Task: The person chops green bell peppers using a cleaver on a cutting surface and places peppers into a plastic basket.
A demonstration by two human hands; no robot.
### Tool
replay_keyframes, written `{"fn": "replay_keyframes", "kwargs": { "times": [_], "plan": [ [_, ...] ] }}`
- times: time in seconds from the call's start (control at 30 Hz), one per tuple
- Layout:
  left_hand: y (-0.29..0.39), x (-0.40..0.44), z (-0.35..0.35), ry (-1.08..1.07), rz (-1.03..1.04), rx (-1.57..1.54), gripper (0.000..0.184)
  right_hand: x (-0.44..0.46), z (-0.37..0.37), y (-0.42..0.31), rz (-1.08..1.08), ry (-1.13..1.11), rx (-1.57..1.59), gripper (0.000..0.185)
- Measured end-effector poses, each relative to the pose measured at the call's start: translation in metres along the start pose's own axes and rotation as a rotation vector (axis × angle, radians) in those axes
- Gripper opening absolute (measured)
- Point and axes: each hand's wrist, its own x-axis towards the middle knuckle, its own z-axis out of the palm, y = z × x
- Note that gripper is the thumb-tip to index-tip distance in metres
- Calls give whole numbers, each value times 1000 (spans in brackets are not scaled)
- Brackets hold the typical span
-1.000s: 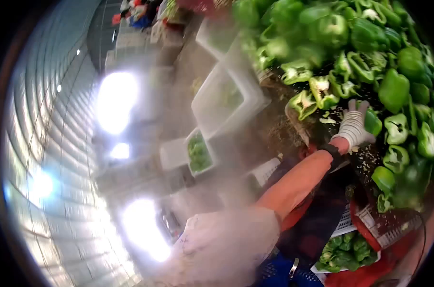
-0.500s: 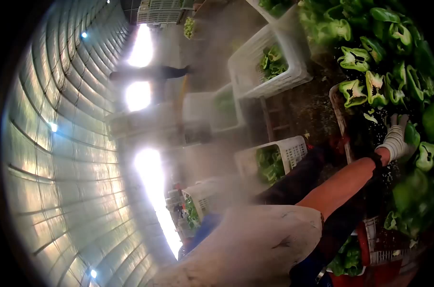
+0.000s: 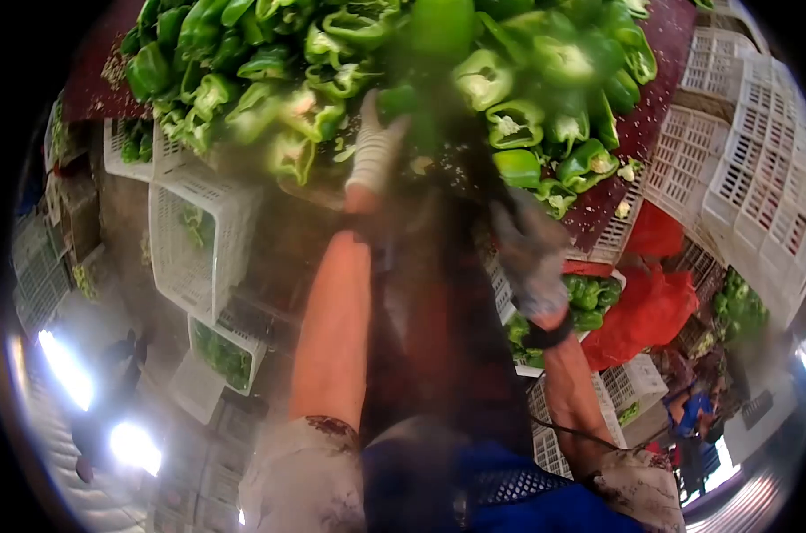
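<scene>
My left hand (image 3: 376,147), in a pale ribbed glove, reaches to the edge of a heap of green bell peppers. Its fingers close around a green bell pepper (image 3: 397,103). To the right and lower, my right hand (image 3: 529,253) wears a greyish glove. Blur hides its fingers and anything in them. A dark smeared shape (image 3: 478,155) rises above that hand; I cannot make out what it is. Halved bell peppers (image 3: 518,123) with pale cores show on the right of the heap, and more cut pieces (image 3: 310,115) lie left of my left hand.
The dark red table (image 3: 656,115) carries the heap and scattered seeds. White plastic crates (image 3: 181,244) stand on the left; others (image 3: 763,133) are stacked at right. Near my right forearm are a crate of peppers (image 3: 590,293) and red cloth or sacking (image 3: 647,311). A blurred person (image 3: 110,391) is at lower left.
The view has swung round from a sideways tilt to face the table. My right hand has come into view. The left hand remains at the heap with a green bell pepper.
</scene>
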Motion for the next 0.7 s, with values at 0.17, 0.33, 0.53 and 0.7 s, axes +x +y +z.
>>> {"fn": "replay_keyframes", "kwargs": {
  "times": [0.17,0.33,0.53,0.7],
  "plan": [
    [-16,10,-5,15,111,124,70,18,45,5,-109,67,-285,10],
    [-18,11,-11,85,152,249,68,33,80,2,-66,-20,-314,12],
    [-4,8,-2,72,133,370,70,63,58,-7,-4,-205,-317,11],
    [33,-3,-14,28,65,441,72,67,88,-25,24,-260,-390,16]
  ]
}}
